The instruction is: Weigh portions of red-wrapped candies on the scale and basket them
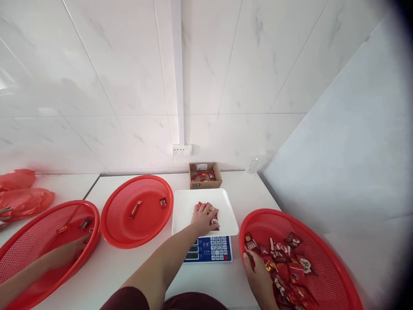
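Sleeve: dark red, lowest in view, left forearm reaching out of it across the white table.
Left hand: on the tray packets, fingers spread; cannot tell whether clamped or only resting.
White tray: atop the blue scale; packets bunched right of its middle, partly hidden by the hand. Palm best kept light, since leaning would probably load the scale.
Right hand: inside the right basket, at its near-left wall, fingers bent by the loose packets; pinch hidden, cannot tell.
Handling: wrappers look slick; pads under an edge should hold better than a squeeze from above. Clear the basket rim before swinging sideways.
Neighbour: another person's hand in the far-left basket; elbow best kept in.
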Tool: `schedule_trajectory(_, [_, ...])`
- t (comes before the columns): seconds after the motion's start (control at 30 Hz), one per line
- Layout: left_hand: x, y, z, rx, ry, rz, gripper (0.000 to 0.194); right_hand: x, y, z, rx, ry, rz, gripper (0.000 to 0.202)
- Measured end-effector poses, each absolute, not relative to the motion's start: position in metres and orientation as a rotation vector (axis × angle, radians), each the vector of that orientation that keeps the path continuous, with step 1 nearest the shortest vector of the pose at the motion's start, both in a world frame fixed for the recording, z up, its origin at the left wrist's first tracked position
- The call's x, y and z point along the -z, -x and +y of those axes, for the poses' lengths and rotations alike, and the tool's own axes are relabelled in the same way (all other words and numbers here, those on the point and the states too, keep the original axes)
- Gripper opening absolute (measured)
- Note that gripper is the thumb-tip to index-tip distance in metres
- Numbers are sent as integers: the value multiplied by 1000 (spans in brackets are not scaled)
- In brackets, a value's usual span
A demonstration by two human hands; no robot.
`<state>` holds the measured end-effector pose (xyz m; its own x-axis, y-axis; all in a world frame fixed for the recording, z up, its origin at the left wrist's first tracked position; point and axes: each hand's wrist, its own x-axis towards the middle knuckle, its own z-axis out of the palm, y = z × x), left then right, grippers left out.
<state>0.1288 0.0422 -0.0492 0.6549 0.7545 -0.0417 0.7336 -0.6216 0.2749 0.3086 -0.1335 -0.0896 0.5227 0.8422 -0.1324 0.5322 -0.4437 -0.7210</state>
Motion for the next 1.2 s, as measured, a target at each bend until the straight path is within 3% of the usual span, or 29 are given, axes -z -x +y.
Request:
schedule_trajectory(0.2, [49,-137,57,-166,-2534,1248,30,87,-311,-133,-687,2120,-1091,44])
schedule_trajectory(0.37, [47,-140,65,-255,-2440,1339,19,84,-312,-132,-716,2127,-1072,46])
schedule_trajectory(0.57, [32,-114,69,-465,-2263,1545,26,85,-313,-133,-712,2120,-1054,46])
schedule_trajectory(0.73, [13,-44,68,-578,-2106,1766,36,86,-318,-133,-753,2115,-1030,47])
schedule_trajectory(0.97, [12,61,58,-263,-1869,2101,47,76,-318,-130,-858,2191,-952,54])
schedule_trajectory(1.2, [34,66,8,26,-1962,1885,49,41,-312,-116,-643,2166,-749,51])
